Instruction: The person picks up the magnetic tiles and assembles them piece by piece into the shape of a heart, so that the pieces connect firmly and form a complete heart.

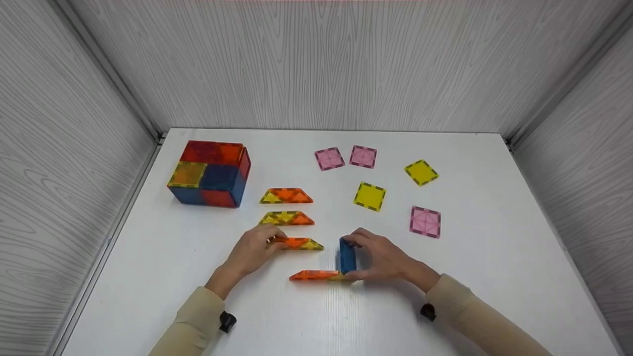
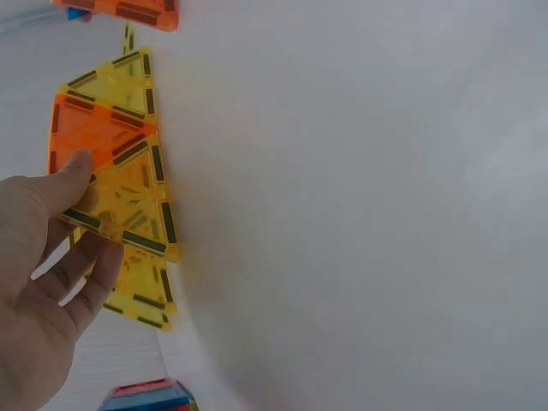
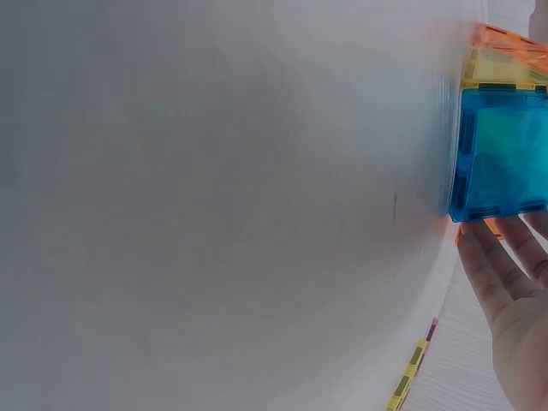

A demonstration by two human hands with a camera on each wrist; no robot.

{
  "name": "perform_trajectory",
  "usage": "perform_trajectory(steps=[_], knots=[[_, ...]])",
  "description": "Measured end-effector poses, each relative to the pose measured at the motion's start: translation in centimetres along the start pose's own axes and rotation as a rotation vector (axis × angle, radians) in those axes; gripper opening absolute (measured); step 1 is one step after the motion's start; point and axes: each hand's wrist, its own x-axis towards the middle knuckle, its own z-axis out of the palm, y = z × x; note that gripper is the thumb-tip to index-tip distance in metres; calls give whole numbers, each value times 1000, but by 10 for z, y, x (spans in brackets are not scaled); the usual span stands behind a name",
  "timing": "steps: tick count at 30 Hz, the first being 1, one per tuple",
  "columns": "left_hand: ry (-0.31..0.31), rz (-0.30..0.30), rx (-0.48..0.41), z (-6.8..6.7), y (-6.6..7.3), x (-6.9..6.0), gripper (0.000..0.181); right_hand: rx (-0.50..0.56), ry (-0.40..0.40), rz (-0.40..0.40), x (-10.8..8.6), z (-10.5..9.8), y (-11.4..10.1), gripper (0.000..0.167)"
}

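Observation:
Standing on edge, a yellow-orange-yellow strip of triangular magnetic tiles (image 2: pixel 103 128) is pinched between the thumb and fingers of my left hand (image 1: pixel 254 248). My right hand (image 1: pixel 383 257) holds a blue square magnetic tile (image 1: pixel 347 256) upright, thumb at its near edge and fingers at the far one. That blue tile meets the right end of the nearest orange-and-yellow strip (image 1: pixel 314 275); whether they are joined I cannot tell. Two similar strips stand behind my left hand, one mostly yellow (image 1: pixel 287 218) and one mostly orange (image 1: pixel 292 196).
A closed box of red, blue and orange tiles (image 1: pixel 210 173) sits at the back left of the white table (image 1: pixel 494 277). Pink square tiles (image 1: pixel 363 156) and yellow square tiles (image 1: pixel 370 196) lie flat at the back and right. Wood-grain panels (image 1: pixel 316 64) surround the table.

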Motion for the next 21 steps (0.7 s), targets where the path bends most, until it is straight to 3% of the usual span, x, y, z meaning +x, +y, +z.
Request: perform_trajectory(steps=[6,14,21], knots=[[-46,62,3,16,15,16,12,-5,2,-12,2,0,-1,85],[-51,205,24,28,23,29,13,-9,24,-59,4,3,1,82],[-56,211,-6,32,23,31,13,2,29,-74,3,3,4,81]])
